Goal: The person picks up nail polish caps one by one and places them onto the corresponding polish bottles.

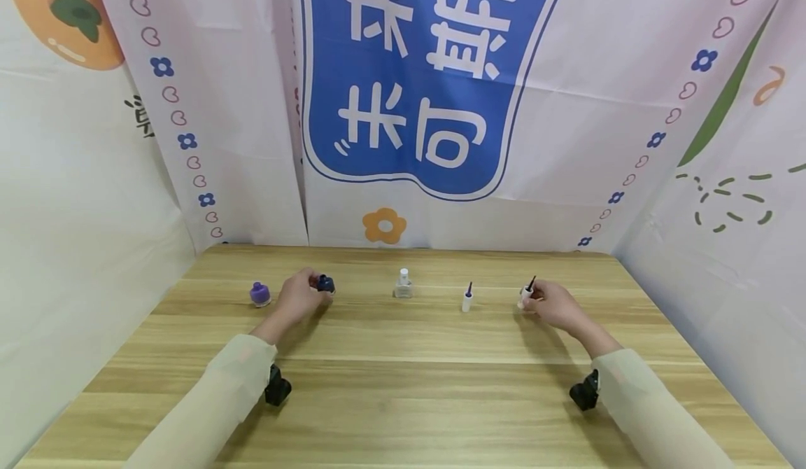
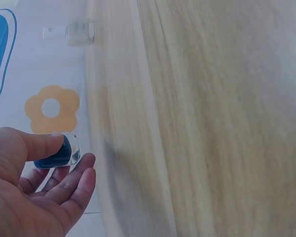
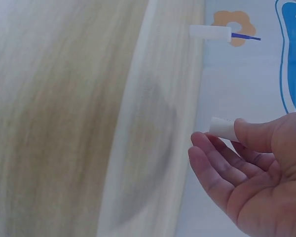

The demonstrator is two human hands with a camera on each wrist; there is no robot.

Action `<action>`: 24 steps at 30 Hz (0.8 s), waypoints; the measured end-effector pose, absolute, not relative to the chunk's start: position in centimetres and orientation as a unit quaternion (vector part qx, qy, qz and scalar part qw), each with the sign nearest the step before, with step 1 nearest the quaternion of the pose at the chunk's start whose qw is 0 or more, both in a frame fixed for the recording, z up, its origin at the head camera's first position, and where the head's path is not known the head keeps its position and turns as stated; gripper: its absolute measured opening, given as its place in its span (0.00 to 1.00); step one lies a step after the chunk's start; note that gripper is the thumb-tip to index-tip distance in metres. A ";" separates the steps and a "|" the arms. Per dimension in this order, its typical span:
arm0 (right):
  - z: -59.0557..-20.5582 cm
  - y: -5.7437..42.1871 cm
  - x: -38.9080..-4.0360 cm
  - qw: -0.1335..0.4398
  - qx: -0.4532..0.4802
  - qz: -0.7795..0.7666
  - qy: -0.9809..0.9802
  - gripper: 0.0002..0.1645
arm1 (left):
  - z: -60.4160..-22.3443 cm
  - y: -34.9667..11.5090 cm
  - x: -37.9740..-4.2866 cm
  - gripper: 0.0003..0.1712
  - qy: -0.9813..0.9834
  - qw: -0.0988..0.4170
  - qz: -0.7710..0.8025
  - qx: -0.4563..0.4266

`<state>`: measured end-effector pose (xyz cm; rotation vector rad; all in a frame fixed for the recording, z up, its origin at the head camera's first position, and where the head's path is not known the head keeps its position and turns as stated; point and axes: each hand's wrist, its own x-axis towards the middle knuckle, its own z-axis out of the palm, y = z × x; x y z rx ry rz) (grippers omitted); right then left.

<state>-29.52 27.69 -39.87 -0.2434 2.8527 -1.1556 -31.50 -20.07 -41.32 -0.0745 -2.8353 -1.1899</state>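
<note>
My left hand [image 1: 299,297] pinches a dark blue nail polish bottle [image 1: 325,284], its neck uncapped. In the left wrist view, thumb and fingers hold that bottle by its sides, clear glass showing at the base. A white nail polish cap [image 3: 222,128] is pinched between thumb and fingers of my right hand [image 1: 554,304], its dark brush [image 1: 532,282] pointing up in the head view. Left of that hand, a second white cap [image 1: 467,303] stands upright with a purple brush on top. Beyond my left hand sits an uncapped purple nail polish bottle [image 1: 259,295].
A clear bottle with a white cap [image 1: 404,285] stands at the middle of the wooden table [image 1: 403,399]. Printed cloth [image 1: 239,105] hangs along the table's back and both sides. Each wrist carries a small black camera [image 1: 277,386].
</note>
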 end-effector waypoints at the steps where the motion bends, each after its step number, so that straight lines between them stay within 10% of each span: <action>1: -39.7 27.6 -29.4 0.031 -0.078 -0.384 0.919 0.08 | -41.3 -20.0 -31.4 0.21 -0.920 0.032 -0.389 -0.027; 24: -37.5 26.6 -27.6 0.003 -0.141 -0.412 0.900 0.07 | -39.9 -18.4 -29.4 0.18 -0.895 0.048 -0.435 -0.081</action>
